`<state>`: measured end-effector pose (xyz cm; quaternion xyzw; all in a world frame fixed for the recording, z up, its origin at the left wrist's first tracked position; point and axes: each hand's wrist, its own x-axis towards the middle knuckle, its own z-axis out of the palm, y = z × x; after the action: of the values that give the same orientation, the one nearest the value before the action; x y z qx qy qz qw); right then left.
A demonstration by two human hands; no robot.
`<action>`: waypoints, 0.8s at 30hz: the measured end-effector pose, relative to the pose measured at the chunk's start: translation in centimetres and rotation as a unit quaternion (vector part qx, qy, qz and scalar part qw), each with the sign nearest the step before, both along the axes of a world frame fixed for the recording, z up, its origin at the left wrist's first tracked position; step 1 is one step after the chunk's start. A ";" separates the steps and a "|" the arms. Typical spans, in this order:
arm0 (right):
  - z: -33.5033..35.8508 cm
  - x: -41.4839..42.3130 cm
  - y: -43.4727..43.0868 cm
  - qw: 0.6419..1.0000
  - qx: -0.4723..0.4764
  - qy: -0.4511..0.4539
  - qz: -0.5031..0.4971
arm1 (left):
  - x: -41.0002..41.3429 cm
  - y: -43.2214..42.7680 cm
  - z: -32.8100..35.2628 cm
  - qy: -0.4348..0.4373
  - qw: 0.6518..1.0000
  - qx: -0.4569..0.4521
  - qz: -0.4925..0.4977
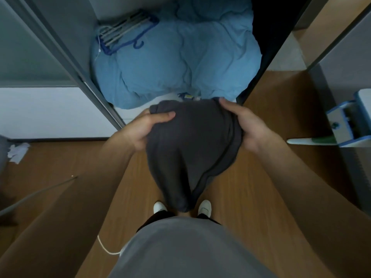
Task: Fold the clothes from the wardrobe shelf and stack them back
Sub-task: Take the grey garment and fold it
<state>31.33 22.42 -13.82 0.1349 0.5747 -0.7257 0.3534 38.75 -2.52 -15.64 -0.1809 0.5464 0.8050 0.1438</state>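
Head camera looks steeply down, close above hands.

The garment (pixel 190 145) is plain dark charcoal grey. The quilt (pixel 180 63) in the wardrobe is solid sky blue, with royal-blue and pale grey hangers (pixel 124 33) at its far left corner. The floor (pixel 251 187) is brown wood-grain; the shoes (pixel 204 206) are white.

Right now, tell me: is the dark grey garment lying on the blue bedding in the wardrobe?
No, the dark grey garment hangs in the air, gripped by the left hand and right hand, in front of the blue bedding.
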 end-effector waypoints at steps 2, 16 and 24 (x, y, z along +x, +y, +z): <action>-0.6 0.2 0.8 0.997 -0.063 0.034 -0.010 | -0.6 0.5 1.3 -0.011 0.998 0.056 0.022; -2.2 5.1 -2.2 0.987 -0.152 -0.016 -0.054 | 1.4 -2.5 0.9 -0.009 0.996 0.075 0.053; -1.8 1.7 -1.3 0.984 -0.101 -0.134 -0.062 | 2.4 0.6 -1.0 -0.094 0.995 -0.021 0.040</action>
<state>33.06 21.08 -15.66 0.2297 0.4363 -0.7762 0.3929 41.13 -1.96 -16.61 -0.2806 0.5396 0.7777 0.1589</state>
